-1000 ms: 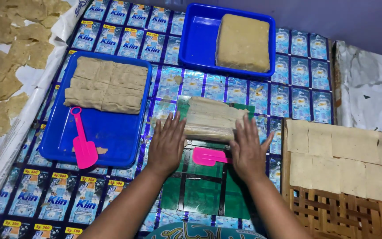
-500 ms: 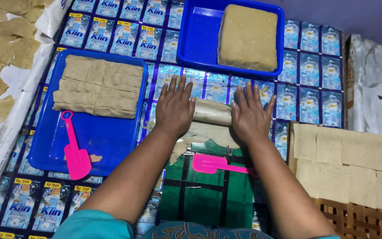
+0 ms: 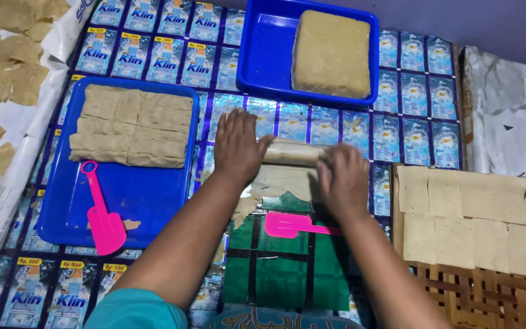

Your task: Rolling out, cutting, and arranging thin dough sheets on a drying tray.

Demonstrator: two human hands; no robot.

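Both hands pressed on dough roll.
Left hand [image 3: 237, 146] and right hand [image 3: 342, 180] lie palm-down, gripping nothing, at either end of the dough roll [image 3: 292, 152].

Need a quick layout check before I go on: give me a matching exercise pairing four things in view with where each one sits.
Things:
1. thick dough block
2. cut dough slabs
3. pink spatula
4. thin dough squares

Places:
A. on the woven rack at the right
B. on the green sheet between the forearms
C. in the far blue tray
D. in the left blue tray

Pairs: 1-C, 2-D, 3-B, 4-A
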